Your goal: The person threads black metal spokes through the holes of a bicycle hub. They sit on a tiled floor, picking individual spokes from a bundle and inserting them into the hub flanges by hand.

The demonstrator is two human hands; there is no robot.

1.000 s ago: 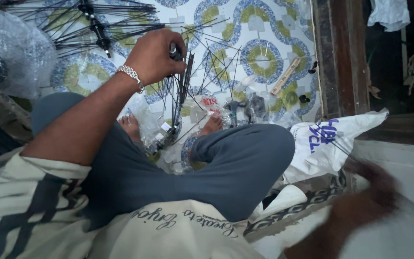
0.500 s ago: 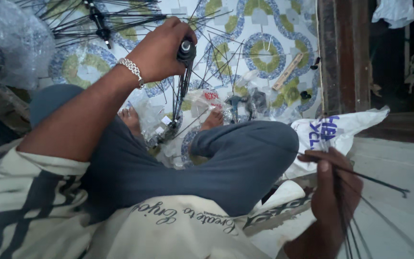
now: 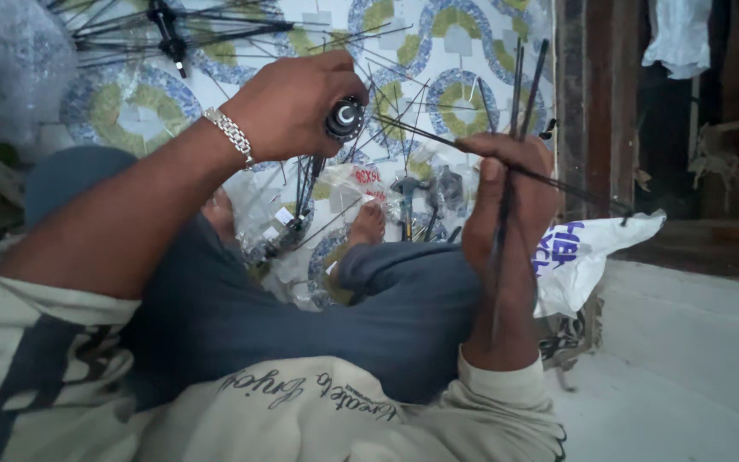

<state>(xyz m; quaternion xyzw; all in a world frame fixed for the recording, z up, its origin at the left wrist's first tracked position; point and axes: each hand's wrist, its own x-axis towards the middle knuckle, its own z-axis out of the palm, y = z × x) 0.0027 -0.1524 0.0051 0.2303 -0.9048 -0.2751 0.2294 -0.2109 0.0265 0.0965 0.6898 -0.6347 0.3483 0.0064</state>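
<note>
- Black metal hub [image 3: 345, 118], round with a pale ring on its end face, sits upper centre of the frame, gripped from above in your left hand [image 3: 297, 103]; thin dark spokes [image 3: 308, 184] hang from it toward your lap.
- Your left hand is closed around the hub, fingers curled over its top; a silver link bracelet [image 3: 228, 135] circles that wrist.
- Your right hand [image 3: 506, 201], centre right, is clenched on a bundle of loose spokes [image 3: 519, 85]; their ends stick up past the fingers toward the upper right, and the lower ends run down along the wrist. One spoke crosses diagonally from near the hub to the right.
- Hub and bundle are near each other but apart.
- Your crossed legs in blue-grey trousers [image 3: 301, 308] fill the middle; a bare foot [image 3: 368, 224] shows just below the hub.
- Clear plastic packets [image 3: 348, 184] lie on the floor beside the foot, with small dark tools just right of them, too blurred to identify.
- A patterned floor covering [image 3: 464, 94], pale with blue and yellow-green rings, spreads across the upper half.
- A second spoked assembly [image 3: 168, 26] lies upper left.
- A white plastic bag [image 3: 592, 252] rests at right, against a dark wooden frame [image 3: 588, 103].
- A cream sleeve with dark stripes [image 3: 36, 376] occupies the lower left.
</note>
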